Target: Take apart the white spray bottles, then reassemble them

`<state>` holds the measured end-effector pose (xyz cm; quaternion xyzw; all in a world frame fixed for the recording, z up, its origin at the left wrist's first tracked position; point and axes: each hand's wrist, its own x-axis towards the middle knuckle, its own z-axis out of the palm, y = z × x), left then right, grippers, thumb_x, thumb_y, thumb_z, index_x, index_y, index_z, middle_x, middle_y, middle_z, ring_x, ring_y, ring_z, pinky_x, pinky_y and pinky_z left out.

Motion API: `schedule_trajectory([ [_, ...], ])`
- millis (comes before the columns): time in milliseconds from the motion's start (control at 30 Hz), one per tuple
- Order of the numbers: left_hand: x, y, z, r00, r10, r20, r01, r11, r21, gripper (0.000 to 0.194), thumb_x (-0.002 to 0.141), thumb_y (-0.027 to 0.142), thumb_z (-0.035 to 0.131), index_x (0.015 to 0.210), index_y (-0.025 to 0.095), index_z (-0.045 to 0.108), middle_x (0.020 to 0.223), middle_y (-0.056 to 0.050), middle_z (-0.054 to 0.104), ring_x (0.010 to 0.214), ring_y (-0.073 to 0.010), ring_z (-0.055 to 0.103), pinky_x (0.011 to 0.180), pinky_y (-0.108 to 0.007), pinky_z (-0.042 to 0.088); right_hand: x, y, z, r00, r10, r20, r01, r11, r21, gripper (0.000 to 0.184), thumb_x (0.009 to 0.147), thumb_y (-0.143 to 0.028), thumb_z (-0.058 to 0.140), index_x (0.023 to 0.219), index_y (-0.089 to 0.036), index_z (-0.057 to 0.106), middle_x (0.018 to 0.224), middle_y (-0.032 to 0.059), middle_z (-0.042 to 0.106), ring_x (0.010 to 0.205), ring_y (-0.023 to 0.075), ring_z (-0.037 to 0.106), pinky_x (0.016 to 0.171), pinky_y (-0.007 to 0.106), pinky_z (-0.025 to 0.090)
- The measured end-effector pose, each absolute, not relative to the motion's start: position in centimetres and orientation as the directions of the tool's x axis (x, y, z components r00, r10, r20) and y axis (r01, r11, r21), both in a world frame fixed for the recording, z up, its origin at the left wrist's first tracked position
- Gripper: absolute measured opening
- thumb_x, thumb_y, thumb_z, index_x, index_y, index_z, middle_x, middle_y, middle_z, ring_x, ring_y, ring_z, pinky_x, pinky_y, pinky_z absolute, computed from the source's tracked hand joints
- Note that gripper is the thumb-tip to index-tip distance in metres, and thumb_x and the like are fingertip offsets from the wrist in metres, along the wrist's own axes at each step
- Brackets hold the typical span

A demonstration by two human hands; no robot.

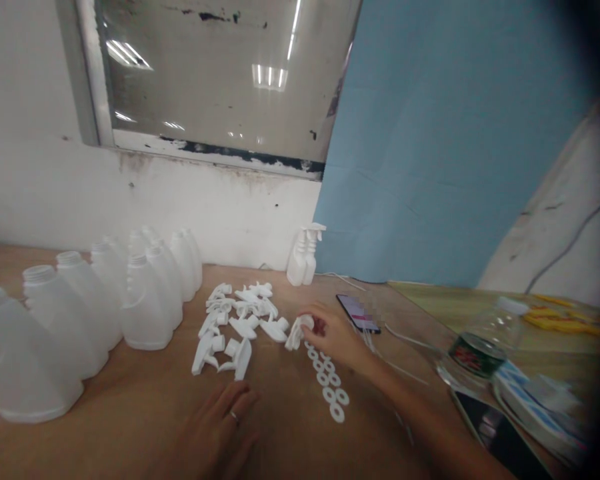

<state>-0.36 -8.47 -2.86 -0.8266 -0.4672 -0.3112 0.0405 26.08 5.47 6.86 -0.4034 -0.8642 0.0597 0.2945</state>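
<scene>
My right hand (333,331) grips a white trigger sprayer head (297,333), thumb and fingers closed on its collar. Just below that hand, white ring washers (327,380) lie in two slanting rows on the wooden table (280,433). A loose group of white sprayer heads (250,303) is spread to the left of the held one. Closer to me, my left hand (225,417) rests low over the table, a ring on one finger, its fingers stretched out and holding nothing. The nearest sprayer head (243,360) lies just beyond its fingertips.
Several translucent bottles (147,307) without caps stand in rows at the left. Two assembled spray bottles (303,260) stand against the wall. To the right are a phone (357,312) with cables, a water bottle (485,347), a dark phone-like slab (497,430) and a blue-white packet (535,407).
</scene>
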Motion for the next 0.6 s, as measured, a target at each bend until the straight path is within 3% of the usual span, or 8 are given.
schedule_trajectory([
  [67,-0.1,-8.5,-3.0,0.324,0.732,0.599,0.767,-0.574,0.288,0.066,0.082,0.029,0.071,0.142,0.028,0.044,0.135,-0.008,0.062,0.116,-0.0251,0.065,0.094,-0.032,0.057,24.5,2.7,5.6,-0.460,0.824,0.332,0.546,0.557,-0.626,0.017,0.085,-0.029,0.063,0.097,-0.018,0.068,0.066,-0.0020,0.059,0.056,0.0127,0.054,0.053,0.023,0.043],
  [133,0.2,-8.3,-3.1,0.330,0.717,0.614,0.718,-0.613,0.330,0.083,0.076,0.039,0.078,0.147,0.027,0.036,0.137,-0.012,0.059,0.120,-0.0286,0.062,0.095,-0.035,0.056,22.7,0.4,3.6,-0.472,0.869,0.150,0.411,0.368,-0.834,0.021,0.083,-0.036,0.067,0.092,-0.018,0.064,0.057,-0.0051,0.055,0.047,0.0108,0.051,0.045,0.020,0.039],
  [233,0.3,-8.2,-2.7,0.390,0.726,0.567,0.659,-0.650,0.379,0.081,0.076,0.039,0.076,0.146,0.026,0.038,0.129,-0.012,0.064,0.114,-0.0290,0.066,0.092,-0.037,0.057,20.6,-1.6,1.2,-0.589,0.801,-0.103,0.244,0.056,-0.968,0.040,0.075,-0.047,0.074,0.095,-0.018,0.056,0.053,-0.0062,0.057,0.042,0.0117,0.054,0.041,0.021,0.043],
  [300,0.3,-8.4,-2.2,0.410,0.774,0.482,0.655,-0.618,0.435,0.064,0.083,0.027,0.065,0.143,0.027,0.042,0.124,-0.009,0.068,0.109,-0.0240,0.068,0.092,-0.032,0.057,20.3,-1.7,1.0,-0.664,0.733,-0.148,0.189,-0.027,-0.982,0.048,0.074,-0.052,0.074,0.099,-0.017,0.055,0.056,-0.0033,0.062,0.045,0.0137,0.059,0.044,0.023,0.047],
  [367,0.2,-8.7,-1.9,0.402,0.823,0.401,0.668,-0.563,0.486,0.054,0.087,0.017,0.055,0.140,0.028,0.046,0.124,-0.005,0.069,0.109,-0.0193,0.069,0.093,-0.026,0.055,21.0,-0.8,1.8,-0.655,0.750,-0.094,0.208,0.058,-0.976,0.045,0.079,-0.054,0.069,0.100,-0.016,0.058,0.064,0.0009,0.067,0.049,0.0143,0.063,0.047,0.024,0.048],
  [433,0.0,-8.9,-2.0,0.357,0.863,0.359,0.692,-0.502,0.519,0.050,0.089,0.014,0.050,0.137,0.029,0.049,0.124,-0.003,0.070,0.108,-0.0173,0.069,0.092,-0.023,0.054,22.8,1.1,3.3,-0.562,0.827,0.016,0.335,0.245,-0.910,0.037,0.085,-0.050,0.059,0.097,-0.015,0.062,0.072,0.0035,0.069,0.053,0.0139,0.064,0.048,0.023,0.047],
  [467,-0.1,-9.0,-2.1,0.330,0.877,0.350,0.705,-0.476,0.526,0.049,0.089,0.014,0.050,0.136,0.029,0.050,0.123,-0.002,0.070,0.107,-0.0173,0.070,0.091,-0.023,0.055,24.0,2.1,4.1,-0.524,0.849,0.064,0.460,0.345,-0.818,0.035,0.089,-0.048,0.052,0.091,-0.015,0.064,0.071,0.0038,0.068,0.055,0.0136,0.063,0.049,0.023,0.046],
  [600,-0.3,-9.0,-2.7,0.313,0.894,0.321,0.720,-0.444,0.534,0.047,0.090,0.015,0.048,0.134,0.028,0.053,0.120,-0.002,0.072,0.105,-0.0177,0.071,0.091,-0.023,0.055,29.4,5.2,6.5,-0.514,0.857,0.025,0.610,0.386,-0.692,0.020,0.083,-0.031,0.060,0.081,-0.014,0.070,0.065,0.0024,0.068,0.055,0.0138,0.060,0.051,0.022,0.043],
])
